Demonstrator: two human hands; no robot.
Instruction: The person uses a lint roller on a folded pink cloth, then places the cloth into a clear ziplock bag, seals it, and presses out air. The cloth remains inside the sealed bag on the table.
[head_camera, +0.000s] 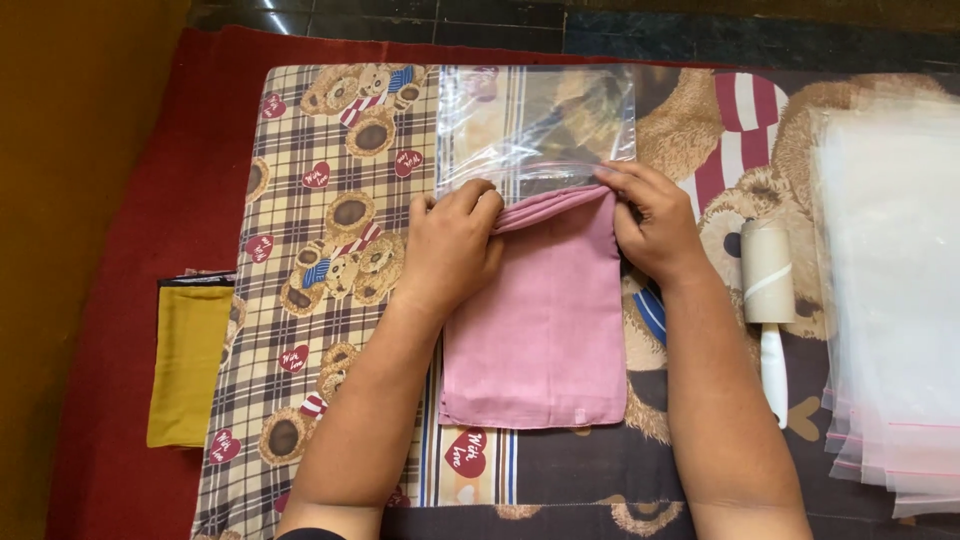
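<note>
Where the folded pink cloth (545, 320) lies, at the middle of the teddy-bear patterned cover (330, 290), its far edge meets the mouth of a clear plastic bag (535, 125) that lies flat just beyond it. Left hand (452, 245): fingers curled shut, pinching the cloth's far left corner at the bag opening. Right hand (655, 220): fingers bent closed on the far right corner, fingertips touching the bag's edge. Near end of cloth lies flat between the person's forearms.

Right of the right hand, close by: a lint roller (769, 300), pale roll with white handle, lying lengthwise, handle toward the person. Further right, a stack of clear bags (890, 290) with pinkish strips at the near edges, overlapping.

Left side, well apart from the hands: a mustard-yellow folded cloth (187, 365) half off the patterned cover, resting on a red mat (160, 200). Dark tiled floor (750, 25) shows along the far edge.
</note>
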